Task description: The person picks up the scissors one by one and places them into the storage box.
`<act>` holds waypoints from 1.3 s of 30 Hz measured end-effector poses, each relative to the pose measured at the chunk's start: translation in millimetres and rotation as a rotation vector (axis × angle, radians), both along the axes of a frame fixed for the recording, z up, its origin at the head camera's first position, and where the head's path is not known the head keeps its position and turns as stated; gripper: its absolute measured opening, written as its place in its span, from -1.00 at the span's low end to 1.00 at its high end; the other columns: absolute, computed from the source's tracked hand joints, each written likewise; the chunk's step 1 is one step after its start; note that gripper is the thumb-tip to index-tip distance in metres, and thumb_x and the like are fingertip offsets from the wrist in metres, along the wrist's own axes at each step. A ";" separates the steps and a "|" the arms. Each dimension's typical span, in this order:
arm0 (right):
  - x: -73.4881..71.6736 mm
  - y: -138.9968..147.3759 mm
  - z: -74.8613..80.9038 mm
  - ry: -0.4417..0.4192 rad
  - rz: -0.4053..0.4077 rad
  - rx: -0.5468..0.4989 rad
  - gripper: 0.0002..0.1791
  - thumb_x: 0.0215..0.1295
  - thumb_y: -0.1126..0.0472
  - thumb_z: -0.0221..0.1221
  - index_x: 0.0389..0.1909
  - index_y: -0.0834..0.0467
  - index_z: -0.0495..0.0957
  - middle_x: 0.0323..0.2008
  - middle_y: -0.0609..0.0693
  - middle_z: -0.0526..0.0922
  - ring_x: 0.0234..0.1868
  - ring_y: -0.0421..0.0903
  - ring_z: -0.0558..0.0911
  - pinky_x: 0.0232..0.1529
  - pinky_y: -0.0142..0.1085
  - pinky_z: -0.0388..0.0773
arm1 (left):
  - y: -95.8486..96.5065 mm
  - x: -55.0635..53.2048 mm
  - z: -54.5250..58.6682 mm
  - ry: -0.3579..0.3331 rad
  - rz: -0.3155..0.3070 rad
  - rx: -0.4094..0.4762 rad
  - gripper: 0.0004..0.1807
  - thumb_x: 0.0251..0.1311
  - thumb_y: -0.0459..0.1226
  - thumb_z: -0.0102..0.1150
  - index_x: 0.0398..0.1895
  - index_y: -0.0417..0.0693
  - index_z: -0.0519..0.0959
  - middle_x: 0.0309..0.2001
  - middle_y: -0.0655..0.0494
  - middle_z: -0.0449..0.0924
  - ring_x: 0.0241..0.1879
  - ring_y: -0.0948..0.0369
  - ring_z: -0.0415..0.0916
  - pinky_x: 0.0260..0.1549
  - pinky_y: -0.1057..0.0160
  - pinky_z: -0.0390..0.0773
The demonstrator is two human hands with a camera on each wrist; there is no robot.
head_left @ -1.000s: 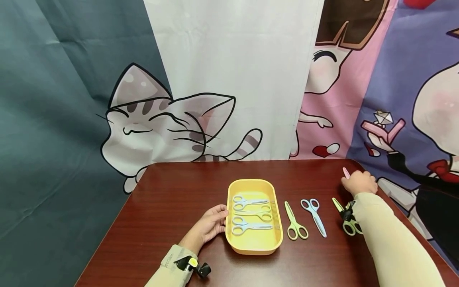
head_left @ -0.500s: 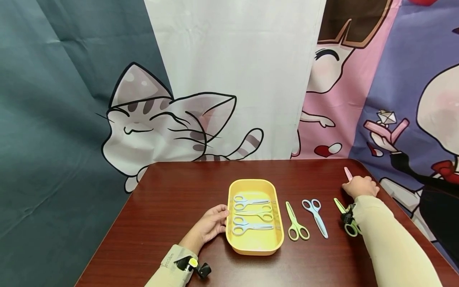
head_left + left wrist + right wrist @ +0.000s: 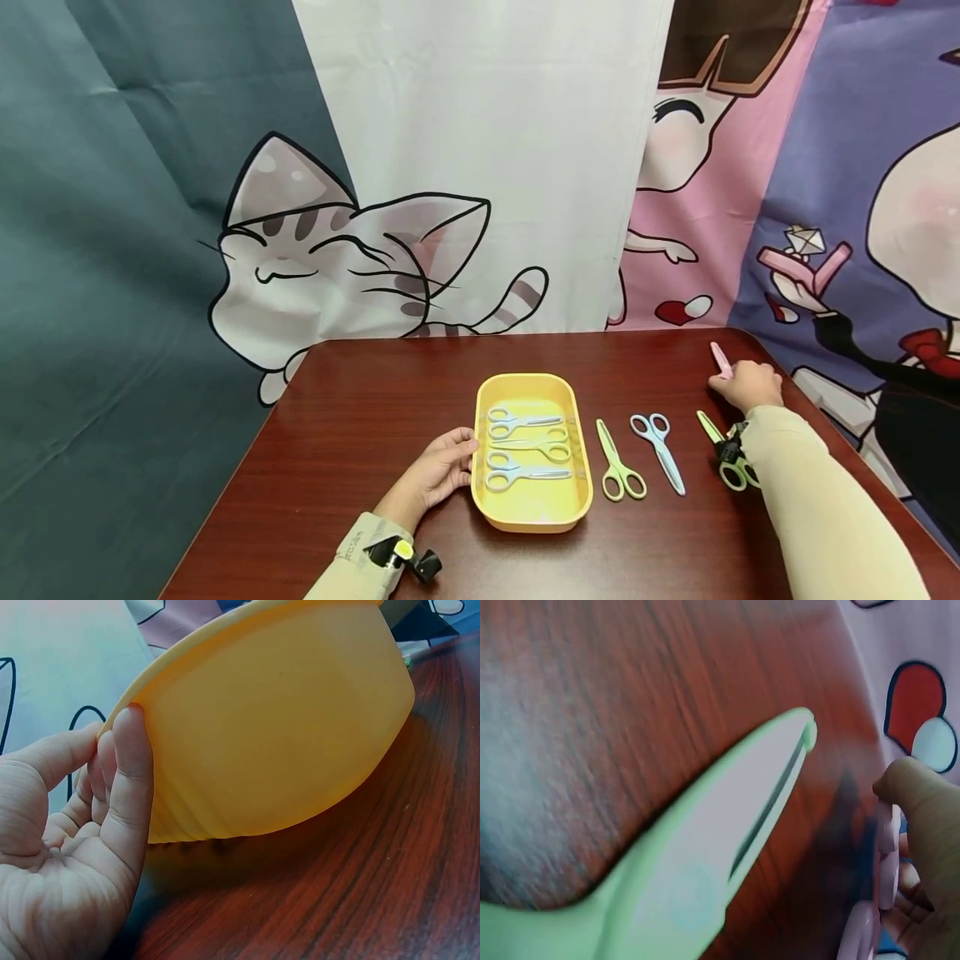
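Observation:
My left hand (image 3: 438,471) holds the left rim of a yellow plastic tray (image 3: 532,521), thumb and fingers at its edge; the left wrist view shows the tray's outer wall (image 3: 277,727). Inside the tray lie two blue scissors (image 3: 525,475) and a green pair (image 3: 531,445) between them. At the far right of the table my right hand (image 3: 750,386) grips pink scissors (image 3: 721,360), also seen between thumb and fingers in the right wrist view. The hand covers most of them. Green scissors (image 3: 682,862) lie close under the right wrist, partly hidden by its camera in the head view.
Right of the tray, green scissors (image 3: 617,467) and blue scissors (image 3: 660,454) lie on the dark red table (image 3: 360,417). A printed cartoon curtain (image 3: 480,167) hangs behind the table's back edge.
The right hand and the pink scissors have shifted slightly left, and a bit more of the pink scissors shows. The left hand and the tray stay in place.

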State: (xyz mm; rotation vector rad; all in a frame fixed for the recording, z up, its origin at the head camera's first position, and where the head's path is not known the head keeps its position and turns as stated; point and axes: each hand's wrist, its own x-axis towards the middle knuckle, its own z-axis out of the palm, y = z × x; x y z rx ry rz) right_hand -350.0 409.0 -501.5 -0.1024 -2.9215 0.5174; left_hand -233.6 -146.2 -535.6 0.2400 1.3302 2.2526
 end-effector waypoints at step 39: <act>134.2 -251.3 56.4 0.076 1.233 0.016 -0.66 0.07 0.16 0.39 -0.07 0.08 0.69 -0.11 -0.12 0.47 -0.07 -0.25 0.42 -0.07 -0.47 0.47 | 0.4 1.2 1.1 0.029 0.000 -0.010 -0.92 0.52 -0.40 -0.12 -0.15 -0.09 0.40 -0.37 0.14 0.57 -0.48 0.33 0.54 -0.49 0.37 0.64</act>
